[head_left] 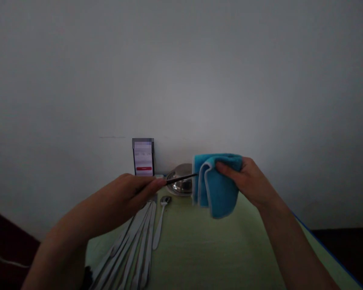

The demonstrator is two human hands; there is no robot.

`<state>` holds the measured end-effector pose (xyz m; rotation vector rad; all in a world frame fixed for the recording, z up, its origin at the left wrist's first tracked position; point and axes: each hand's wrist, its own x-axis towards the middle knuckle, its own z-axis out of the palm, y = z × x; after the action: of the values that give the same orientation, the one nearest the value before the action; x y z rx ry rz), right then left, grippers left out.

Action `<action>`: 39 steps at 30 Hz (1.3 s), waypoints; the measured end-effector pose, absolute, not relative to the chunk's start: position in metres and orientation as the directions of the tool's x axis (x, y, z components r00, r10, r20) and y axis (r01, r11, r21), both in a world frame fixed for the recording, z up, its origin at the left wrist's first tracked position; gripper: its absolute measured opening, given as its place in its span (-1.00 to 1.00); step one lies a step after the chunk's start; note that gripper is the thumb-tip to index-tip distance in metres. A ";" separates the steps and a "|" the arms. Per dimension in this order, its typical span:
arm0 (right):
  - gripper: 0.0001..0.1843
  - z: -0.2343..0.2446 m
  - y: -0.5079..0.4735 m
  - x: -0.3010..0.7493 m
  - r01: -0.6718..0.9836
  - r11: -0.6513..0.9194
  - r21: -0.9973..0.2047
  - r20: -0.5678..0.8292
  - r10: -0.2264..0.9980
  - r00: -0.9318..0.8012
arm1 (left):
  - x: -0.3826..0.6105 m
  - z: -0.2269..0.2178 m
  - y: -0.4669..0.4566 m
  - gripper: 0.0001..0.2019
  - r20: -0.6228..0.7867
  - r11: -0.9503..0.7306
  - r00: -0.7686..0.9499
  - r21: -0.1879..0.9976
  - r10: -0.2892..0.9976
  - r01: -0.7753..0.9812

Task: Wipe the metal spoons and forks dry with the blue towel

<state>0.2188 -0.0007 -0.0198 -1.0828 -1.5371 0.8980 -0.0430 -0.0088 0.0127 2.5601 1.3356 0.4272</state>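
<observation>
My left hand (136, 193) is closed around one end of a thin, dark, narrow piece of cutlery (181, 179). It points right, and its far tip meets the left edge of a blue cloth (222, 189); seen edge-on, its exact kind does not show. Folded and pale-edged, the cloth hangs from my right hand (245, 173), whose thumb presses on its front. Both hands are above the table. Below my left hand lie several long metal pieces of cutlery (133, 253) fanned out. A single spoon (161, 221) lies just to their right.
A shiny round metal dish (180, 183) is near the wall, partly covered by the cloth. Left of it, a phone (143, 157) with a lit screen stands upright against the pale wall (181, 80). A light green cover (205, 249) with a blue edge spreads over the table.
</observation>
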 end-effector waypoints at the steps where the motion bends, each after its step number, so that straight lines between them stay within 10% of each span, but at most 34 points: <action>1: -0.72 -0.016 -0.003 0.222 0.320 0.337 -0.886 0.305 0.941 -0.147 | -0.045 0.014 -0.009 -0.58 0.162 -0.554 0.532 0.314 0.831 0.771; 7: -0.78 -0.003 -0.014 0.227 0.606 0.513 -0.608 0.310 0.856 -0.413 | -0.047 0.019 -0.011 -0.60 0.251 -0.563 0.510 0.231 0.823 0.793; 23: -0.76 -0.007 -0.026 0.197 0.658 0.682 -0.321 0.333 0.731 -0.595 | -0.012 0.005 -0.020 -0.64 0.272 -0.697 0.660 0.064 0.701 0.714; 39: -0.75 -0.009 -0.015 0.225 0.692 0.501 -0.520 0.410 0.857 -0.312 | -0.055 0.013 -0.014 -0.63 0.329 -0.638 0.556 0.250 0.763 0.728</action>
<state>0.2251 -0.0153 -0.0091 -1.2647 -2.0923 0.3255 -0.0553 -0.0142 0.0130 2.6954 1.2945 0.6331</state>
